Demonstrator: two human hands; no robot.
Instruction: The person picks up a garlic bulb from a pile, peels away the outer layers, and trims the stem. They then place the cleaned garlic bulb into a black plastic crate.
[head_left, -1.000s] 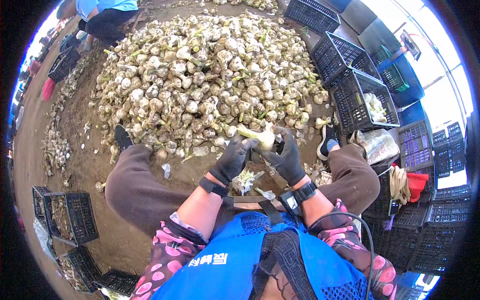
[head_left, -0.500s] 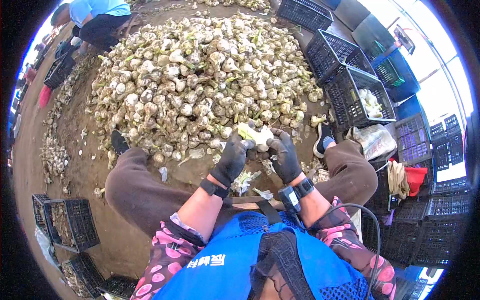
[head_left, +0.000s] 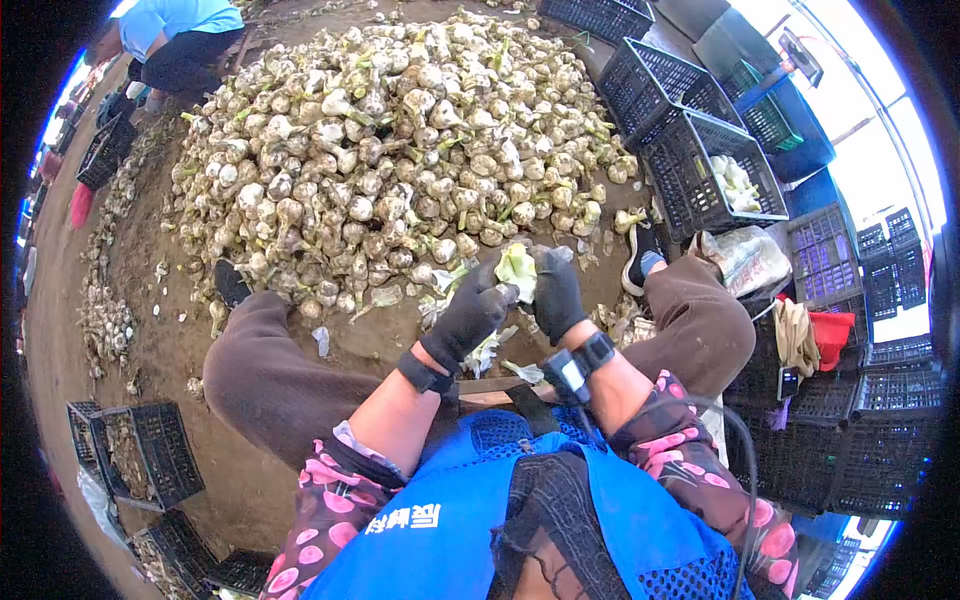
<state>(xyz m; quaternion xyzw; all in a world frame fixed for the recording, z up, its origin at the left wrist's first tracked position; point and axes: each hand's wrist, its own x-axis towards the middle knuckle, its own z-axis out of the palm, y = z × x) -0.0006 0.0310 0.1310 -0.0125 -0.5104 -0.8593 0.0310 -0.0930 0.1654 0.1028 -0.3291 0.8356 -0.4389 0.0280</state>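
Observation:
Between my two gloved hands is a pale, partly peeled garlic bulb [head_left: 516, 268]. My left hand [head_left: 478, 305] is closed on its left side, thumb pressed against it. From the right, my right hand [head_left: 556, 295] grips the same bulb, its fingertips partly hidden behind it. Both hands wear dark gloves. Just beyond them lies a large heap of unpeeled garlic bulbs [head_left: 400, 150], dirty and with short stalks. Peeled-off skins [head_left: 485, 350] lie on the ground below my hands.
Black plastic crates [head_left: 665, 95] stand at the right; one crate [head_left: 690, 195] holds white peeled garlic [head_left: 735, 183]. A white sack [head_left: 745, 262] sits beside my right knee. Another person [head_left: 180, 40] crouches at the upper left. More crates [head_left: 150, 455] stand at the lower left.
My hands have turned the garlic bulb so that its pale leafy side now faces up, and they have drawn closer together. The view has shifted slightly.

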